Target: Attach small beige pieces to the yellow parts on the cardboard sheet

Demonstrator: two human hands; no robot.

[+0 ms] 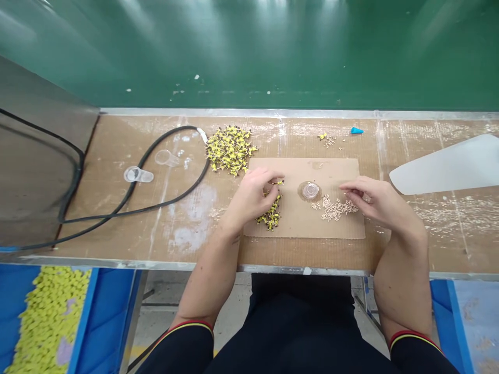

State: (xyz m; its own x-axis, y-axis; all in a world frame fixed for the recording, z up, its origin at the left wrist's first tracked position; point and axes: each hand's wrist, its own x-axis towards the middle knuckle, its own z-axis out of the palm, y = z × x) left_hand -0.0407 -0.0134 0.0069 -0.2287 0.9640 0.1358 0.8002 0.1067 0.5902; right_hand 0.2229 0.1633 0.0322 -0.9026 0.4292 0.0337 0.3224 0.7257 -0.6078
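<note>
My left hand (257,191) is curled over the left side of a cardboard sheet (300,223), with a small yellow-and-dark plastic figure (279,182) at its fingertips. Below it lies a little heap of similar figures (272,215). On the right, my right hand (370,197) has its thumb and forefinger drawn together; anything between them is too small to make out. Close to those fingertips, tiny beige pieces (336,209) are scattered on the sheet. Between both hands sits a small round clear dish (311,190).
A larger pile of yellow figures (230,149) lies behind my left hand. Further left are a looped black cable (156,208) and clear plastic scoops (138,175). A blue cone-shaped cap (356,131) stands at the back, a white sheet (448,163) on the right. A blue bin (105,311) is below left.
</note>
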